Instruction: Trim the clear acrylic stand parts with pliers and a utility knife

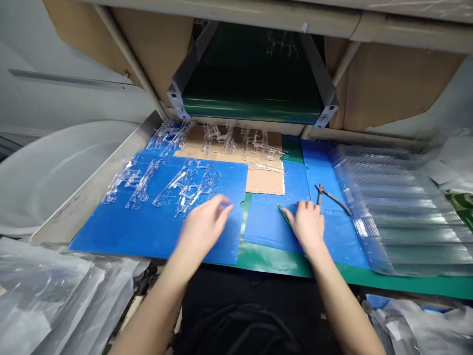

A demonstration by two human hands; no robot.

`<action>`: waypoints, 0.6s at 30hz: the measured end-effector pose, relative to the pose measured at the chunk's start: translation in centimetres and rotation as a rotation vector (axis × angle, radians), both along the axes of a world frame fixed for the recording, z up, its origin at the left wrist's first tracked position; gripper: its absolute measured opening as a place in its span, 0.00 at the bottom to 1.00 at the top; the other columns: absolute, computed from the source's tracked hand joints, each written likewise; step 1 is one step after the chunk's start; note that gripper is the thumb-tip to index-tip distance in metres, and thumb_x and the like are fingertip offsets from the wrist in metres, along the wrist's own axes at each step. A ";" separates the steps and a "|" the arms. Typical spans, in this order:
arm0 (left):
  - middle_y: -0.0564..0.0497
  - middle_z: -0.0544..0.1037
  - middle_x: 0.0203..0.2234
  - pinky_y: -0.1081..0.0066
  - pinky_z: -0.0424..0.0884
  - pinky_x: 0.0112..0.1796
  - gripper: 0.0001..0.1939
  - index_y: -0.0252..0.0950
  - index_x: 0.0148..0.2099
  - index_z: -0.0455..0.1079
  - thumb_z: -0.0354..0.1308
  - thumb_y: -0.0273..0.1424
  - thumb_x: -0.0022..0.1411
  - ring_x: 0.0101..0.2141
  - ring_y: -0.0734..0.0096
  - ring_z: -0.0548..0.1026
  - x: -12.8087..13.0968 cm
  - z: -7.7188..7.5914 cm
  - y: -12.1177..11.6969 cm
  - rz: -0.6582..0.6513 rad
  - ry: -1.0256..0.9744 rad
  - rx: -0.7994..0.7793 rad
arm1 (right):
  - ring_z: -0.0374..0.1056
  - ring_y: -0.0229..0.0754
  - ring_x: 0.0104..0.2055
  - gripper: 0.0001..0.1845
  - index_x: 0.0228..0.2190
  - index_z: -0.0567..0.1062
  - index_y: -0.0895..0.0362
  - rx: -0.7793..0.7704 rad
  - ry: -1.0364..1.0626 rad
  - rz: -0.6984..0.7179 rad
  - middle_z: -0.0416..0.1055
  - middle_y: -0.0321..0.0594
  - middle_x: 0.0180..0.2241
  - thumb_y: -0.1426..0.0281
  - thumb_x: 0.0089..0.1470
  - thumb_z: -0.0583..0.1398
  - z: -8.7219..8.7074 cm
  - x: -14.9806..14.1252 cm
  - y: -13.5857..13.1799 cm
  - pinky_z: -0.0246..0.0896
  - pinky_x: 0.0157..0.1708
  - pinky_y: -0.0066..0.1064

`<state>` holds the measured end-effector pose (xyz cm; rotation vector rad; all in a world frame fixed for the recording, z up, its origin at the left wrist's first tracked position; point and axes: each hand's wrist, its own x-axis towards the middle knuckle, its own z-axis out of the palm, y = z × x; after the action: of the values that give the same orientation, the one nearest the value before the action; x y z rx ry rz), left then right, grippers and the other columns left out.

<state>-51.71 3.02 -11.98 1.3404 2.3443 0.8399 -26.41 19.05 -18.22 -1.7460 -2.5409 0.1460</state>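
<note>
Blue plastic sheets top the desk, with clear moulded runners just ahead of the half-open, empty left hand. The right hand pinches a green-handled knife beside nippers.

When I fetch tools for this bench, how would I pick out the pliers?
Find the blue mat on the bench, then the stack of clear trays at its right edge. The pliers lie on the mat just left of that stack, above the right hand. They are the only dark metal tool there.
</note>
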 end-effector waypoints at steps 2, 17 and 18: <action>0.43 0.85 0.41 0.60 0.76 0.46 0.15 0.41 0.61 0.73 0.57 0.36 0.76 0.44 0.51 0.84 1.2 -0.8 7.0 -0.045 0.097 -0.175 | 0.61 0.77 0.65 0.40 0.65 0.65 0.68 0.023 -0.031 -0.097 0.65 0.74 0.62 0.49 0.69 0.62 0.5 2.0 2.6 0.62 0.57 0.60; 0.49 0.80 0.32 0.64 0.74 0.44 0.06 0.38 0.52 0.70 0.54 0.32 0.77 0.33 0.63 0.81 -1.8 -4.5 20.0 0.090 -0.023 0.248 | 0.74 0.64 0.52 0.18 0.55 0.67 0.66 -0.131 0.064 -0.183 0.73 0.66 0.50 0.73 0.66 0.54 0.9 7.3 9.0 0.67 0.49 0.48; 0.50 0.80 0.32 0.65 0.74 0.42 0.05 0.38 0.50 0.69 0.56 0.32 0.76 0.33 0.64 0.81 -2.0 -4.2 19.1 0.113 -0.057 0.337 | 0.75 0.61 0.49 0.16 0.54 0.67 0.64 -0.139 0.103 -0.151 0.74 0.61 0.47 0.72 0.68 0.54 1.0 6.6 7.8 0.67 0.47 0.45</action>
<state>-53.73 22.10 -16.20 1.2919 2.3257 1.3386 -19.82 26.90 -17.20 -1.9165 -2.3683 0.4031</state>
